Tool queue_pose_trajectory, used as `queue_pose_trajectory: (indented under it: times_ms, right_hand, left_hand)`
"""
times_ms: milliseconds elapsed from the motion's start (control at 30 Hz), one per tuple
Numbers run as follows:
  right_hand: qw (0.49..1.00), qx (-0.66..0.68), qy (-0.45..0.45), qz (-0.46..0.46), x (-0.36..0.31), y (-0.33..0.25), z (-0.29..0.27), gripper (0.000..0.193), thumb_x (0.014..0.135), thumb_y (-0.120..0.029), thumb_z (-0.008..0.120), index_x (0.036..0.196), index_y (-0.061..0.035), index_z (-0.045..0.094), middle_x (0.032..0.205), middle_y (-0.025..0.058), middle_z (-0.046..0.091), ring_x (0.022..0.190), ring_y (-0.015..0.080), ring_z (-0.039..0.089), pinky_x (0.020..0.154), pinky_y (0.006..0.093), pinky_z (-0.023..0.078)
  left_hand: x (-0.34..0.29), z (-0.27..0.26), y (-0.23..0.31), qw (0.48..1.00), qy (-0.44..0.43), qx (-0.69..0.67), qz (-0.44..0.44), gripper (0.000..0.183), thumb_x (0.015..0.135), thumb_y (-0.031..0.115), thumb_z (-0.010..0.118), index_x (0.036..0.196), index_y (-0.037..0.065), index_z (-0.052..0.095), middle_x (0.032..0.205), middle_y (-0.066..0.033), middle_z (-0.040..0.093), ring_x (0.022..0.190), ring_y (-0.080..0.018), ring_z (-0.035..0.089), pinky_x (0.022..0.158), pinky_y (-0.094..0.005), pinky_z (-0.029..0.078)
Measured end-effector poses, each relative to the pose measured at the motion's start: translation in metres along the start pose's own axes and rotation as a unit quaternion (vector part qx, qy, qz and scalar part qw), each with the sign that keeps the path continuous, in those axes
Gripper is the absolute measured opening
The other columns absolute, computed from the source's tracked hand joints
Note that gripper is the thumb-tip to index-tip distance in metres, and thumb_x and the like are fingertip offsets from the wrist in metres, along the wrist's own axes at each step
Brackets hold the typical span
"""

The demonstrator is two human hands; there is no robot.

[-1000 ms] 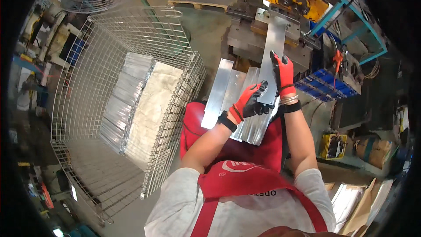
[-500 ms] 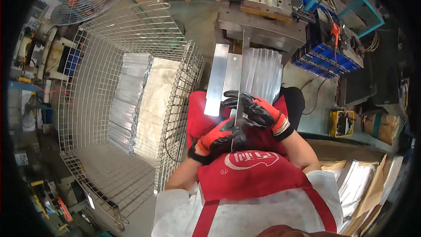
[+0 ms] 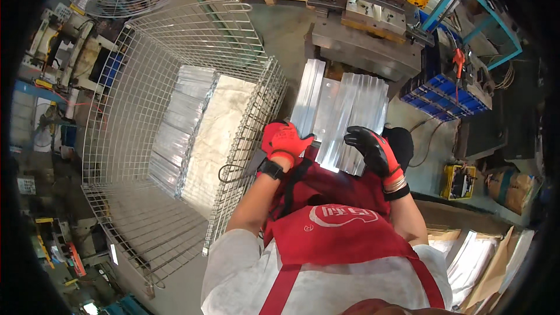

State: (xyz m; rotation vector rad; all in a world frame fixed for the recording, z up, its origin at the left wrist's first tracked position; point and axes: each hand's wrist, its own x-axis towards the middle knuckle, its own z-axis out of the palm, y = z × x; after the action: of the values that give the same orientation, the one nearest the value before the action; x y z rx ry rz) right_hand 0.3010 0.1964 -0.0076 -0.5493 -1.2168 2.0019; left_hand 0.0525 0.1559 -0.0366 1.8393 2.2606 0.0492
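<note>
"While the left hand (image 3: 286, 142) rests by the near end of the narrow metal strips (image 3: 307, 96), what are its fingers doing?"

"One cannot tell how far they are closed. The red back of the glove faces up, the thumb side lies at the strips' near end, and most of the fingertips are out of sight."

"And the right hand (image 3: 374, 154)?"

"Loosely spread, its black-coated fingers extended and slightly curved, with no strip between them. They are over the near right part of the ridged metal strips (image 3: 359, 116); whether they touch the metal cannot be told."

"Where does the metal lie, then?"

"Ahead of both hands: the narrow strips run forward from the left one, and the ridged ones reach across to the right one. Left of the left hand is a wire basket (image 3: 248, 122); well beyond both hands is a machine (image 3: 367, 41)."

"What differs from half a second ago?"

"The earlier frame shows both hands together on one strip stood on edge above the apron (image 3: 332, 236). Now they are well apart, that upright strip is gone from between them, and lengthwise edges show at the left, where a smooth flat face shows before."
</note>
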Motion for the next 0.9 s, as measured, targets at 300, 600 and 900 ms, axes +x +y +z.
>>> queue_pose_trajectory:
  times_ms: [300,600,900]
  right_hand:
    - [0.998,-0.042,0.029,-0.024,-0.009,-0.002,-0.003,0.070,0.080,-0.051,0.049,0.120,0.0057,0.039,0.117,0.0140,0.047,0.107,0.0236,0.049,0.094,0.0385,0.036]
    - [0.998,-0.028,0.054,0.015,0.000,-0.002,-0.002,0.054,0.087,-0.039,0.043,0.118,0.0061,0.042,0.114,0.0142,0.049,0.104,0.0231,0.051,0.092,0.0374,0.037]
    - [0.994,-0.100,0.044,-0.017,-0.007,-0.008,0.001,0.042,0.090,-0.026,0.039,0.117,0.0058,0.043,0.113,0.0151,0.049,0.103,0.0240,0.052,0.092,0.0368,0.039]
  left_hand:
    - [0.020,0.039,0.001,0.997,-0.065,0.007,-0.033,0.088,0.067,0.062,0.053,0.117,-0.009,0.037,0.089,-0.0171,0.059,0.084,-0.0285,0.058,0.069,-0.0386,0.047]
    - [-0.004,0.023,0.059,0.977,-0.170,-0.102,0.078,0.071,0.067,0.059,0.056,0.101,-0.002,0.044,0.092,-0.0201,0.059,0.086,-0.0329,0.058,0.074,-0.0392,0.045]
    - [0.000,0.036,0.058,0.983,-0.130,-0.124,0.040,0.056,0.068,0.038,0.063,0.102,0.002,0.037,0.090,-0.0174,0.058,0.085,-0.0328,0.058,0.072,-0.0407,0.046]
